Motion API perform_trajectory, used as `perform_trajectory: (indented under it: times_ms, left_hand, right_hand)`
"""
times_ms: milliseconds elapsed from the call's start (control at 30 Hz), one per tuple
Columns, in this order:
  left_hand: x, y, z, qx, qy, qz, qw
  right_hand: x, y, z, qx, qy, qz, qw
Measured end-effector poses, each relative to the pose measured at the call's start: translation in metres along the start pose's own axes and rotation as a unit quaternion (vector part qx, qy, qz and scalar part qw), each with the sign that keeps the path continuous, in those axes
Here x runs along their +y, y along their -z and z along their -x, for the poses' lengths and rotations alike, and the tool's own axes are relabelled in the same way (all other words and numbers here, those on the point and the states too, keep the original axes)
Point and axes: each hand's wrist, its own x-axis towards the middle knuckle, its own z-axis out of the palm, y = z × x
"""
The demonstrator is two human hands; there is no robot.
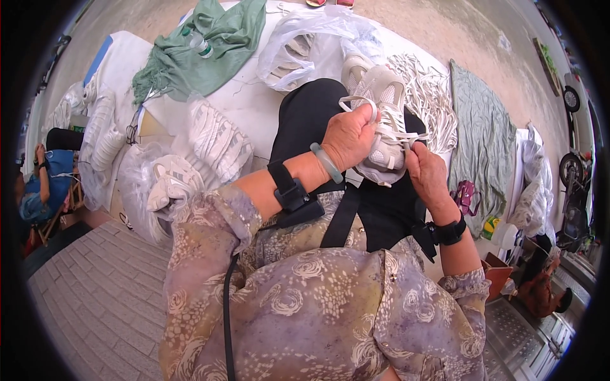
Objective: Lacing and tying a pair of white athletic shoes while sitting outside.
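A white and beige sneaker point(386, 159) rests on my lap with its toe toward me. My left hand point(347, 140) is closed on its white shoelace point(357, 99), and a loop stands up above the fist. On the shoe's other side, my right hand point(428, 174) pinches another stretch of lace near the toe. Part of the lace crosses the shoe between both hands. A second pale sneaker point(354, 66) lies against the first at its far left. To the right of the shoes spreads a heap of loose white laces point(432, 101).
Left of my knees are bagged white sneakers point(219, 143) and a single shoe on plastic point(173, 183). Ahead lie a clear bag of shoes point(295, 54) and a green cloth point(210, 60) with a bottle point(201, 46). A grey-green cloth point(480, 143) hangs right. People sit at both sides.
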Motion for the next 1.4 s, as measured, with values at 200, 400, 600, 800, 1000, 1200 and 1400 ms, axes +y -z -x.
perform_trajectory:
  times_ms: [200,400,600,800,1000,1200,1400]
  left_hand:
    - [-0.003,0.008,-0.01,-0.071,0.013,-0.056,0.996]
    - [0.024,0.021,0.01,-0.024,0.004,-0.14,0.99]
    - [0.014,0.02,0.021,-0.012,-0.233,-0.228,0.945]
    - [0.022,0.019,0.023,-0.055,-0.112,-0.26,0.957]
    - [0.011,0.015,0.022,-0.018,-0.119,-0.208,0.971]
    - [0.021,0.017,0.022,-0.035,-0.025,-0.167,0.985]
    - [0.025,0.018,0.028,-0.038,-0.155,-0.232,0.96]
  right_hand:
    - [0.002,-0.005,-0.001,0.016,0.003,-0.019,1.0]
    - [-0.009,0.014,0.006,-0.003,-0.118,-0.114,0.986]
    - [-0.035,0.006,-0.009,0.093,0.147,-0.123,0.977]
    - [-0.044,-0.011,-0.026,0.067,0.128,-0.093,0.985]
    - [-0.053,-0.016,-0.032,0.057,0.112,-0.036,0.991]
    - [-0.053,-0.01,-0.035,0.09,0.231,0.043,0.968]
    - [-0.005,0.03,0.025,0.056,0.204,-0.05,0.976]
